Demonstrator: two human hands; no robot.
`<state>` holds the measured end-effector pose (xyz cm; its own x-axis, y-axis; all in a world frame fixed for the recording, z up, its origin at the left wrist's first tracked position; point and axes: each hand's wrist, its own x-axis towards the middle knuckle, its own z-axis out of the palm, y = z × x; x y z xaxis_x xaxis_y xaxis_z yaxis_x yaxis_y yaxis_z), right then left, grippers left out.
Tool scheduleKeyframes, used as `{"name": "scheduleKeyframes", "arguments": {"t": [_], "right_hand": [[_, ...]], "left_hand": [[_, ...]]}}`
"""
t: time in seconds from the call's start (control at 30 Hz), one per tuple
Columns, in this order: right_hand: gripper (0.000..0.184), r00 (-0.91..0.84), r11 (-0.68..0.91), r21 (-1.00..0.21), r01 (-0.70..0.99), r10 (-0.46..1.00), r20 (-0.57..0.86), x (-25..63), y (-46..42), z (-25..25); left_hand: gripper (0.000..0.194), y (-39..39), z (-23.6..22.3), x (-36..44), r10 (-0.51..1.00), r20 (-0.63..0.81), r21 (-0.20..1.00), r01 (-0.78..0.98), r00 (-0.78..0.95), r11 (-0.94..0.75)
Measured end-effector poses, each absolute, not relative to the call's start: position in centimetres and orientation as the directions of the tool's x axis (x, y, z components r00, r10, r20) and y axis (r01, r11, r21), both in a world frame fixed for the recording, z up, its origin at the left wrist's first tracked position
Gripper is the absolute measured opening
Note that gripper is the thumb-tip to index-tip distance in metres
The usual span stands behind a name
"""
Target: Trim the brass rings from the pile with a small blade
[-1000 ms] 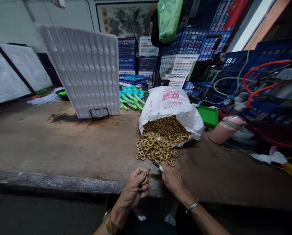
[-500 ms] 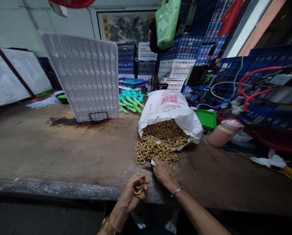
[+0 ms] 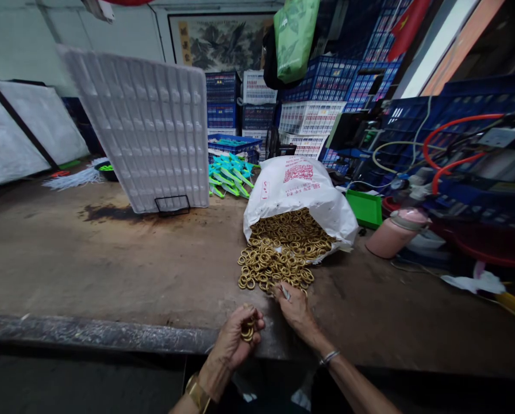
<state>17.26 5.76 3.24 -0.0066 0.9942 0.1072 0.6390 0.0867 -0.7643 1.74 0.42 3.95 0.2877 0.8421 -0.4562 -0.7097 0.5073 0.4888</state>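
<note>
Several gold-coloured rings (image 3: pixel 248 331) are cupped in my left hand (image 3: pixel 237 339), its fingers curled round them just past the table's front edge. My right hand (image 3: pixel 298 313) is closed on a small blade-like tool (image 3: pixel 285 292), whose pale silvery part shows above the fingers; its exact kind I cannot make out. The fingertips of that hand touch the near side of a loose pile of gold-coloured rings (image 3: pixel 275 264). Behind the pile, a white sack (image 3: pixel 289 187) with red print lies on its side, its mouth facing me and more rings inside.
A ribbed white plastic panel (image 3: pixel 149 132) stands upright on a black wire stand (image 3: pixel 172 206) at the left. Green and blue plastic pieces (image 3: pixel 229 175) lie behind the sack. To the right are a green tray (image 3: pixel 364 209) and a pink bottle (image 3: pixel 395 233). Stacked crates (image 3: pixel 311 118) line the back.
My right hand has drawn slightly right, and the tool has turned in its fingers, its dark end no longer visible. The left hand has barely moved and still holds the rings.
</note>
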Motion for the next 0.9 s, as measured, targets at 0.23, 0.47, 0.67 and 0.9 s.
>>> {"name": "scheduleKeyframes", "arguments": {"t": [0.23, 0.47, 0.67, 0.9], "right_hand": [[0.027, -0.105, -0.195, -0.953, 0.233, 0.969, -0.224, 15.6, 3.7, 4.2], [0.02, -0.372, -0.515, -0.855, -0.059, 0.806, -0.46, 15.7, 2.9, 5.9], [0.02, -0.547, -0.661, -0.737, -0.141, 0.673, -0.499, 16.1, 3.0, 5.8], [0.015, -0.651, -0.758, -0.617, -0.214, 0.581, -0.489, 16.1, 2.8, 5.2]], "left_hand": [[0.028, 0.6, 4.1, 2.4, 0.917, -0.374, 0.669, -0.644, 0.139, 0.371], [0.038, 0.6, 4.2, 1.8, 0.964, -0.234, 0.894, -0.361, 0.125, 0.264], [0.039, 0.4, 4.9, 1.6, 0.957, -0.217, 0.944, -0.209, 0.191, 0.255], [0.033, 0.1, 4.4, 1.6, 0.967, -0.115, 0.958, -0.232, 0.228, 0.168]]}}
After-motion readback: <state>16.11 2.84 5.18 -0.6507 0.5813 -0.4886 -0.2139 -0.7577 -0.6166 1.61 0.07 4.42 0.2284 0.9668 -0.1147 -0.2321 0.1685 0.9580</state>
